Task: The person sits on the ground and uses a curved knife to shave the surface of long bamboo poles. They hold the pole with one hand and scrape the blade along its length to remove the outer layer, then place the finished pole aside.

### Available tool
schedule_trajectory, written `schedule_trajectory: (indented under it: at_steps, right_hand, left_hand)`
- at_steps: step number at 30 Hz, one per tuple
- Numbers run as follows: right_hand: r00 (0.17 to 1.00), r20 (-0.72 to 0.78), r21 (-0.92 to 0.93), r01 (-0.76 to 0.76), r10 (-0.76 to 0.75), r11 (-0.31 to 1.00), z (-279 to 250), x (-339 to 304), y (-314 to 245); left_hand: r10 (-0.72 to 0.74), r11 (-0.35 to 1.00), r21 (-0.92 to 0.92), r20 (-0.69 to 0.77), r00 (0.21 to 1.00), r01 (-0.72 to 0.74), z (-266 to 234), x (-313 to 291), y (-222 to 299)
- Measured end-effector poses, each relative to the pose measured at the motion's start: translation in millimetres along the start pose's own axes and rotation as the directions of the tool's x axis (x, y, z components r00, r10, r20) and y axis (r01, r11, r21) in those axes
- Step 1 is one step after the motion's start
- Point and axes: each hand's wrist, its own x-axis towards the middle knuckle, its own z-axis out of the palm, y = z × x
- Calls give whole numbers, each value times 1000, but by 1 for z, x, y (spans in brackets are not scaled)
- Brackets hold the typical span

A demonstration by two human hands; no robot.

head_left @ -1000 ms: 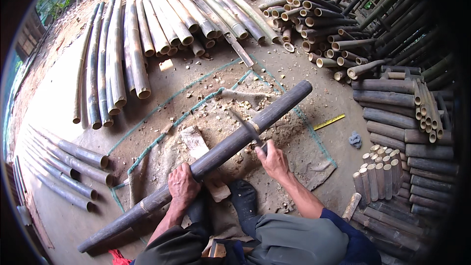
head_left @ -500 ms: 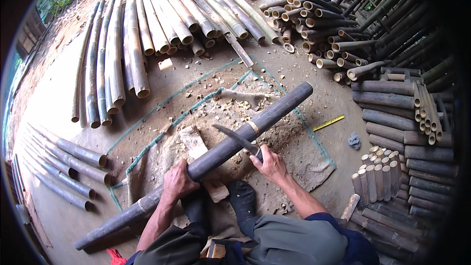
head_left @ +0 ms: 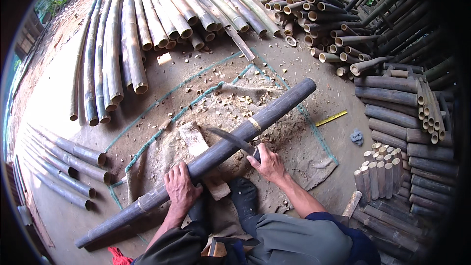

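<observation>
A long dark bamboo pole (head_left: 216,157) slants from the lower left to the upper right, across a pale wood block (head_left: 194,141). Over its top side my left hand (head_left: 181,185) is laid, fingers curved round the pole and holding it. My right hand (head_left: 270,165) is closed on the handle of a large knife (head_left: 229,140). The blade points left and lies across the pole, below a pale ring (head_left: 254,123) at a node; whether its edge touches the pole I cannot tell.
Wood chips lie over a sack cloth (head_left: 289,167) with green edging. Long bamboo poles (head_left: 115,59) rest at the far left, more (head_left: 73,154) at the left. Cut bamboo (head_left: 338,34) is stacked at the right, beside short upright pieces (head_left: 380,174). A yellow ruler (head_left: 331,118) lies on the floor.
My left hand has turned so its back faces up, its fingers now spread over the pole's top. The knife has shifted slightly left and lower along the pole.
</observation>
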Motion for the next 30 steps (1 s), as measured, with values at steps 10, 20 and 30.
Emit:
schedule_trajectory:
  at_steps: [10, 20, 30]
  right_hand:
    - [966, -199, 92, -152, 168, 984, 10, 3, 23]
    - [959, 68, -10, -275, 275, 961, -42, 20, -1]
    - [921, -260, 273, -220, 292, 937, -15, 21, 26]
  left_hand:
    - [-14, 997, -76, 110, 994, 22, 9, 20, -1]
    - [-80, 990, -101, 206, 975, 103, 1, 18, -15]
    - [135, 889, -396, 705, 696, 229, -25, 75, -55]
